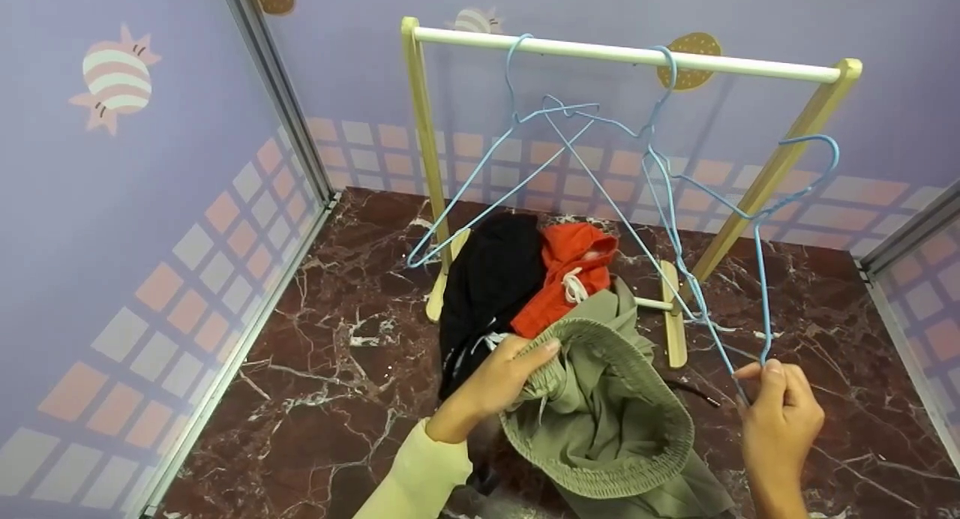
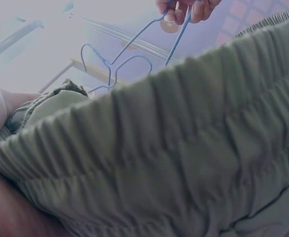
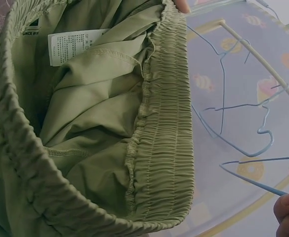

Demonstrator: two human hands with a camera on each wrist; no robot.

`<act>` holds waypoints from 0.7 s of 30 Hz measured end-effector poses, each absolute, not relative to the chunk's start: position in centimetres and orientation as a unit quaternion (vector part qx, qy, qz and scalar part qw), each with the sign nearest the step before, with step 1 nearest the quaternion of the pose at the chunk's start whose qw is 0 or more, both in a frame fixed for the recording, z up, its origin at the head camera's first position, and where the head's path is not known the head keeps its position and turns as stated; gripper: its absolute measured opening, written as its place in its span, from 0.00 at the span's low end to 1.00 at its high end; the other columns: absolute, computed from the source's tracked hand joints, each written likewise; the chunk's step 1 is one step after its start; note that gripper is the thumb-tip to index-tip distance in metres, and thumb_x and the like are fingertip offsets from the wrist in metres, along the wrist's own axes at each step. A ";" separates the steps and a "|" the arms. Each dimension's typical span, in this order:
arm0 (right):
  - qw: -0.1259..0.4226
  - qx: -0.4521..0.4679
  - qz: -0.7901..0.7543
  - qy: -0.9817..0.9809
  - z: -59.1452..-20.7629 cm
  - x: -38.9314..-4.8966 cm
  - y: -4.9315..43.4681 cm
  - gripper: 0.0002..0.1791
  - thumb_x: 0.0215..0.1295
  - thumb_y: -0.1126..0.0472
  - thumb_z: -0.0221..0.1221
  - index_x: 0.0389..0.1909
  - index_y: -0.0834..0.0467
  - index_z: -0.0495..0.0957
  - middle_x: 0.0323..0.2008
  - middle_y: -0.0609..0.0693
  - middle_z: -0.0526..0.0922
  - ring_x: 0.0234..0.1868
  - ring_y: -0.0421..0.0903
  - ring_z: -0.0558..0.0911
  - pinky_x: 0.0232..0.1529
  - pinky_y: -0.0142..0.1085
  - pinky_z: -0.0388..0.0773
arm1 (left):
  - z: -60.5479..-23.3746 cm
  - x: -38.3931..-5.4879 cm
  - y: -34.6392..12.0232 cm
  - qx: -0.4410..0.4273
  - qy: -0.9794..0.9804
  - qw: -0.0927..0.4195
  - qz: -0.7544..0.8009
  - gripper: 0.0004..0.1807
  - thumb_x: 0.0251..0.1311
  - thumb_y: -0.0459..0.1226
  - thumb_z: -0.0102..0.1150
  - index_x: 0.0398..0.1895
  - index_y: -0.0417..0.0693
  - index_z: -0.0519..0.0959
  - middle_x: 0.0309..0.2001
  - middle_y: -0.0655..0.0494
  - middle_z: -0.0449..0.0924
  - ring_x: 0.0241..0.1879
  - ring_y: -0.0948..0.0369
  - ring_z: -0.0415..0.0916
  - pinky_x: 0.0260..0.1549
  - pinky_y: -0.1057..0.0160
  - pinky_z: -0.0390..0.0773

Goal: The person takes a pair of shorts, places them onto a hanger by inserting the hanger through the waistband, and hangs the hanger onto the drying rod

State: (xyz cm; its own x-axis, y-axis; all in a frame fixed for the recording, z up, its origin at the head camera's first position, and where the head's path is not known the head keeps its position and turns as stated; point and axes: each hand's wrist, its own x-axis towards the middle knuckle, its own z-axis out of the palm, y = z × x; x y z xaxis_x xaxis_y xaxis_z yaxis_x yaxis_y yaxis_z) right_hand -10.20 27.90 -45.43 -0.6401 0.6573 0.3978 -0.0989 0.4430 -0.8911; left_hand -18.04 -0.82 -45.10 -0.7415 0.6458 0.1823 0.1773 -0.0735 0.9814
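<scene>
Olive-green elastic-waist trousers (image 1: 630,421) hang from my left hand (image 1: 499,380), which pinches the waistband between thumb and fingers. Their waist gapes wide toward me. A white care label (image 3: 75,45) shows inside in the right wrist view. To the right, my right hand (image 1: 784,421) holds a blue wire hanger (image 1: 762,279) near one lower corner, its hook upward. That hanger is apart from the waistband, and its wire overlaps the other hangers in the head view. In the left wrist view the ruched waistband (image 2: 184,108) covers most of the frame.
A wooden rack with a white rail (image 1: 600,48) stands against the patterned wall. Two blue hangers, a left one (image 1: 480,164) and a right one (image 1: 661,99), hang from it. Below lie a black garment (image 1: 487,279) and a red garment (image 1: 555,286) with white drawstring, on the marbled floor (image 1: 322,399).
</scene>
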 end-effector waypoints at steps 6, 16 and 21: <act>0.368 -0.191 0.521 -0.746 -45.9 -9.8 27.7 0.24 0.75 0.60 0.46 0.23 0.71 0.78 0.18 0.45 0.70 0.11 0.36 0.70 0.13 0.24 0.69 | -45.2 -18.1 -0.8 0.303 0.647 0.185 0.675 0.26 0.74 0.39 0.40 0.12 0.49 0.57 0.12 0.64 0.51 0.12 0.68 0.48 0.18 0.69 0.55; 0.349 -0.192 0.569 -0.720 -46.5 -9.1 27.1 0.23 0.75 0.61 0.47 0.23 0.72 0.76 0.14 0.48 0.70 0.07 0.40 0.67 0.09 0.26 0.61 | -45.4 -18.2 -0.8 0.306 0.645 0.182 0.676 0.27 0.74 0.39 0.40 0.11 0.49 0.57 0.12 0.65 0.51 0.12 0.68 0.47 0.17 0.70 0.54; 0.344 -0.192 0.595 -0.700 -46.8 -8.8 26.9 0.22 0.74 0.62 0.48 0.22 0.72 0.76 0.11 0.51 0.69 0.06 0.40 0.66 0.08 0.26 0.61 | -45.5 -18.2 -0.9 0.302 0.651 0.180 0.673 0.28 0.74 0.39 0.40 0.10 0.48 0.57 0.11 0.65 0.51 0.12 0.68 0.48 0.17 0.70 0.54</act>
State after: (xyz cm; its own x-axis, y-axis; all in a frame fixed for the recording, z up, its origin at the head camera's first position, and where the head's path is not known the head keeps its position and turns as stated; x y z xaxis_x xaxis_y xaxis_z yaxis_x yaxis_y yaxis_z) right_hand -8.81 26.93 -46.79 -0.6894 0.6783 0.2542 -0.1417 0.2178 -0.9656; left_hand -18.20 -0.87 -45.47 -0.7529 0.6356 0.1708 0.1499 -0.0871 0.9849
